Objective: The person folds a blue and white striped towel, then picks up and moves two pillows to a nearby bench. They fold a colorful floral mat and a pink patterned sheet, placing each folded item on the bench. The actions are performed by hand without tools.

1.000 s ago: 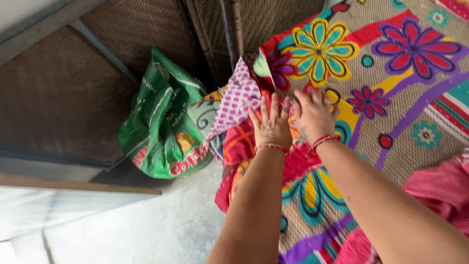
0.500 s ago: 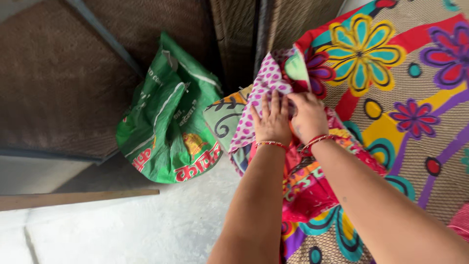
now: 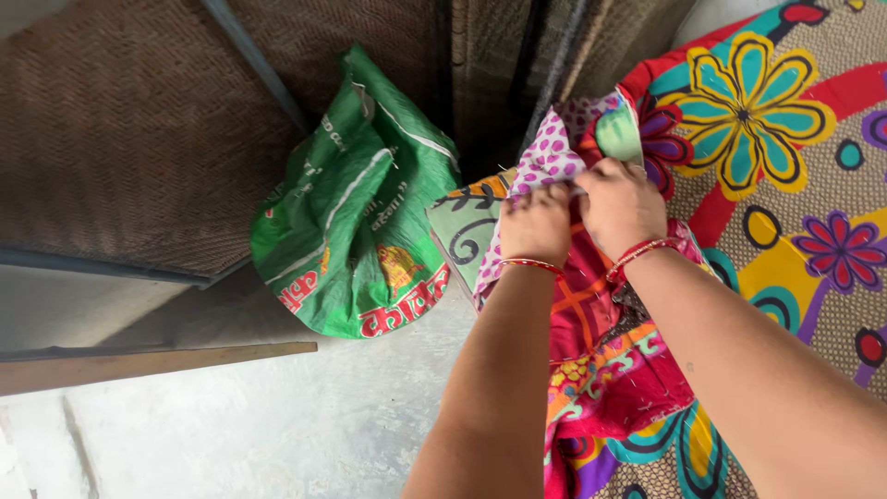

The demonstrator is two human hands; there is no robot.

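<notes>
Mid-fold, upper centre of frame: my left hand [image 3: 536, 225] and right hand [image 3: 621, 205] both pinch shut on the white purple-dotted cloth [image 3: 547, 157] atop the bright patchwork fabric pile [image 3: 601, 370] beside the green woven plastic sack [image 3: 356, 231]; next probably needs edges aligned.

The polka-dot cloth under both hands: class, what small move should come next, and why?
Probably draw the pinched edge of the polka-dot cloth back toward the body. Both the left hand and right hand are closed on it, and it lies bunched over the red patterned fabric beside the green sack.
</notes>
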